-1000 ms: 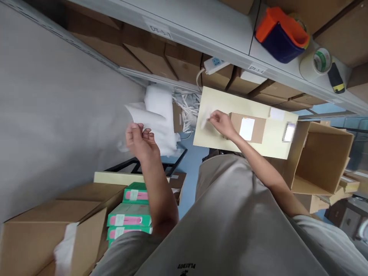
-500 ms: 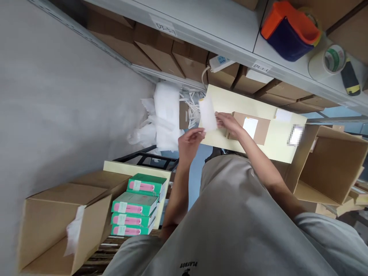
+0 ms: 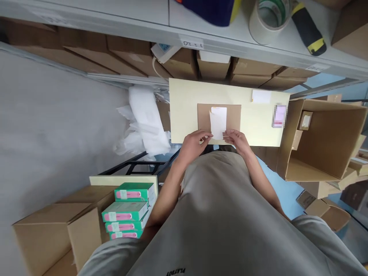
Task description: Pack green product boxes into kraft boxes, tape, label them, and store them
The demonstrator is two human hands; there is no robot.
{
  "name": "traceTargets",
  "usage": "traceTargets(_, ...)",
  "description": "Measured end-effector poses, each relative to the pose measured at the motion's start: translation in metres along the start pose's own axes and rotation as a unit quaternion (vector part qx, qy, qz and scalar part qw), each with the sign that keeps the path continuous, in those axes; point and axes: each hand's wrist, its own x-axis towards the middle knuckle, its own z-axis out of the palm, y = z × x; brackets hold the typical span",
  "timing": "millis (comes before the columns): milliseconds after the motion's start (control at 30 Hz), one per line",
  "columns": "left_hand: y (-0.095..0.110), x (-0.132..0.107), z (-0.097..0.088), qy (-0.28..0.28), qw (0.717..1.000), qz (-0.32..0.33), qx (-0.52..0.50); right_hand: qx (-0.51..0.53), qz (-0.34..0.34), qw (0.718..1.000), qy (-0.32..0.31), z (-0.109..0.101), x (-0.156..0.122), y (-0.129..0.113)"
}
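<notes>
My left hand [image 3: 194,145] pinches the lower left corner of a white label [image 3: 217,124] with a small orange-yellow mark at its top corner. The lower right corner is between the fingertips of my right hand [image 3: 238,140]. Beneath the label is a flat brown cardboard box [image 3: 233,115], lying on a cream tabletop [image 3: 184,111]. Another white piece on the box shows just behind the label's top edge, mostly covered by it. Whether the held label touches the box, I cannot tell.
Right on the tabletop lie a white slip [image 3: 261,96] and a blurred phone [image 3: 279,115]. A large open carton [image 3: 322,142] stands beyond. Green boxes [image 3: 125,211] are stacked at lower left beside another open carton [image 3: 43,222]. Ahead, a shelf [image 3: 138,23] holds a tape roll [image 3: 268,23] and a box cutter [image 3: 309,28].
Both hands have brought the label rightward from the tabletop's left end to over the cardboard box. The box now lies squarer and nearer the middle in front of me. My view has shifted right.
</notes>
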Motion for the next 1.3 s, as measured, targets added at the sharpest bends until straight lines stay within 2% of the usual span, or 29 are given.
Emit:
traceTargets(233, 0.046, 0.002, 0.031, -0.06, 0.996, 0.047, 0.037, 0.011, 0.019, 0.998, -0.064, -0.027, 0.006, -0.003)
traceTargets(333, 0.063, -0.003, 0.04, -0.08, 0.993, 0.06, 0.06, 0.019, -0.002, 0.995, -0.093, -0.04, 0.006, -0.009)
traceTargets(433, 0.071, -0.007, 0.046, -0.082, 0.992, 0.06, 0.072, 0.003, -0.031, 0.994, -0.101, -0.052, 0.003, -0.013)
traceTargets(533, 0.064, -0.005, 0.054, -0.064, 0.996, 0.033, 0.052, -0.022, -0.078, 0.994, -0.068, -0.064, 0.003, -0.014)
traceTargets(633, 0.042, 0.001, 0.062, -0.051, 0.997, -0.049, 0.004, -0.059, -0.146, 0.987, -0.006, -0.071, 0.004, -0.013)
traceTargets(733, 0.018, 0.008, 0.07, -0.038, 0.992, -0.119, -0.033, -0.103, -0.213, 0.97, 0.059, -0.071, 0.004, -0.016)
traceTargets(800, 0.007, 0.012, 0.074, 0.0, 0.99, -0.129, -0.049, -0.137, -0.259, 0.952, 0.087, -0.067, -0.002, -0.018)
traceTargets(867, 0.001, 0.015, 0.076, 0.046, 0.988, -0.124, -0.076, -0.178, -0.309, 0.93, 0.084, -0.059, -0.012, -0.021)
traceTargets(933, -0.003, 0.019, 0.077, 0.075, 0.983, -0.12, -0.117, -0.223, -0.355, 0.907, 0.051, -0.049, -0.025, -0.022)
traceTargets(1067, -0.005, 0.026, 0.073, 0.098, 0.971, -0.116, -0.182, -0.289, -0.407, 0.866, -0.017, -0.032, -0.048, -0.018)
traceTargets(1167, -0.007, 0.028, 0.068, 0.089, 0.965, -0.114, -0.219, -0.32, -0.415, 0.851, -0.026, -0.025, -0.056, -0.013)
traceTargets(1300, -0.015, 0.022, 0.064, 0.09, 0.958, -0.118, -0.247, -0.332, -0.422, 0.844, -0.008, -0.022, -0.055, -0.009)
